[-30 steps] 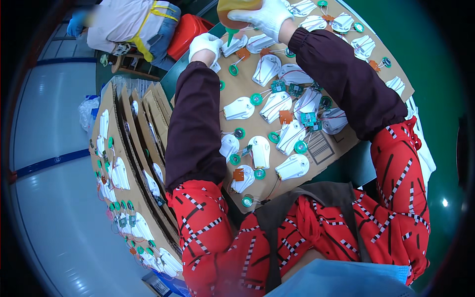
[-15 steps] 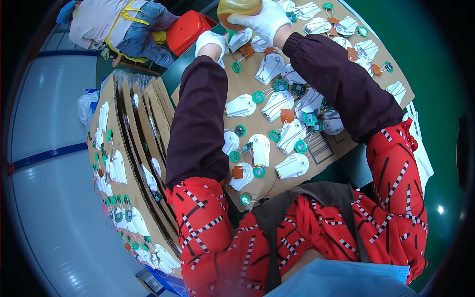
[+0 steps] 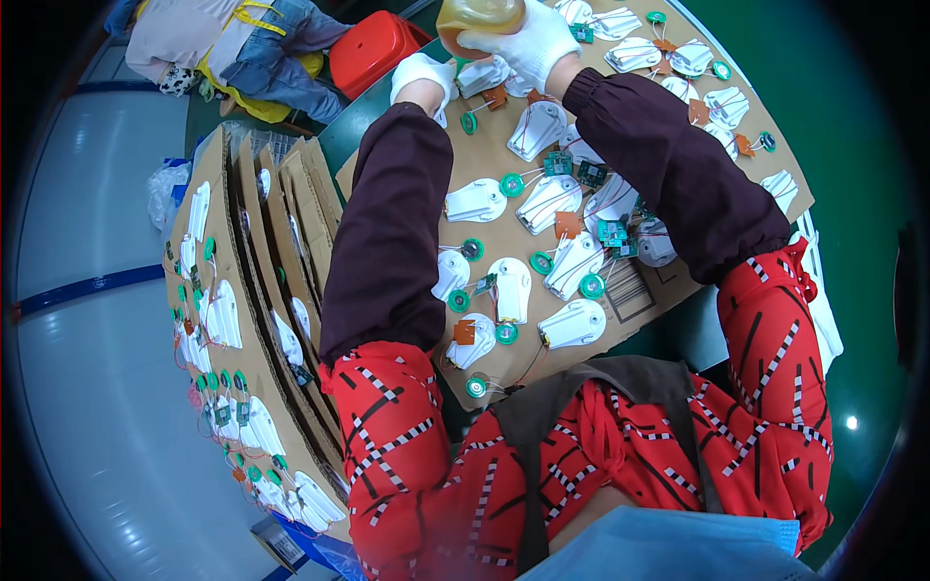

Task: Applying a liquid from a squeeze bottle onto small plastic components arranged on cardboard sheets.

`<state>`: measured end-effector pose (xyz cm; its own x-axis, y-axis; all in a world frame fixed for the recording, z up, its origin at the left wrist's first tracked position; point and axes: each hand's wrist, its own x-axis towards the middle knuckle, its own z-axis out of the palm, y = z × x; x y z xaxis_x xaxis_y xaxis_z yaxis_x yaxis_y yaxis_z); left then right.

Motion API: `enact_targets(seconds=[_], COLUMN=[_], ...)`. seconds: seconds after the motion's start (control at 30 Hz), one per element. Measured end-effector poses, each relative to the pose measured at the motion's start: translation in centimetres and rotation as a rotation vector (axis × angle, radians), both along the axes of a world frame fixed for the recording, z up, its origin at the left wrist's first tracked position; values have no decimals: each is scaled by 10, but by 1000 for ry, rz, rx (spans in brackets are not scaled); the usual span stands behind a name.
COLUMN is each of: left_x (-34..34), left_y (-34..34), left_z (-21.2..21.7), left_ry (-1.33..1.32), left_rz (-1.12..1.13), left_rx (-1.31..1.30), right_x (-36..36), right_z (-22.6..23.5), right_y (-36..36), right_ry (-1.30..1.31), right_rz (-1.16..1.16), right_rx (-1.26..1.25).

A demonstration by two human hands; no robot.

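Note:
My right hand, in a white glove, grips a yellowish translucent squeeze bottle at the far edge of the cardboard sheet. The bottle is tilted over a white plastic shell; its nozzle is largely hidden. My left hand, also gloved, is curled at the left of that shell, its fingertips out of sight, so what they pinch cannot be made out. Closer to me lie several white shells wired to green round speakers, green circuit boards and orange pieces.
At my left stand several upright cardboard sheets bearing similar wired shells. A red stool is beyond them, beside a bending co-worker. The cardboard sheet before me rests on a dark green table. Clear plastic wrap lies far left.
The view has shifted slightly, moving the work sheet a little rightward in the picture. Both hands stay at the far shell, the bottle still in the right. The co-worker's arm and body have moved.

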<state>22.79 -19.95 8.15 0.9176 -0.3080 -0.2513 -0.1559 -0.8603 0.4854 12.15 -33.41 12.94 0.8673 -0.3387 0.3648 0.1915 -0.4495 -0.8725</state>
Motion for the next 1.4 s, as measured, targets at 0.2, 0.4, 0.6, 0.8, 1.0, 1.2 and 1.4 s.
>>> enact_targets(seconds=[0.2, 0.4, 0.6, 0.8, 1.0, 1.2, 1.4], left_x=[0, -6, -6, -12, -8, -7, -3], left_y=[-2, -4, -1, -1, 2, 0, 0], left_z=[1, 6, 8, 13, 7, 6, 6], left_ry=[46, 28, 23, 64, 20, 12, 17], left_rz=[50, 48, 36, 52, 33, 43, 21], left_rx=[-13, 3, 3, -78, -46, -30, 37], right_x=[-4, -8, -7, 2, -1, 3, 11], right_z=[-6, -8, -10, -13, -12, -16, -26], right_y=[-2, -4, -3, -6, -4, -6, -6], right_ry=[-110, -116, -109, -78, -50, -73, -146], right_rz=[139, 177, 152, 90, -4, -13, 16], right_rx=[238, 368, 342, 347, 286, 310, 357])
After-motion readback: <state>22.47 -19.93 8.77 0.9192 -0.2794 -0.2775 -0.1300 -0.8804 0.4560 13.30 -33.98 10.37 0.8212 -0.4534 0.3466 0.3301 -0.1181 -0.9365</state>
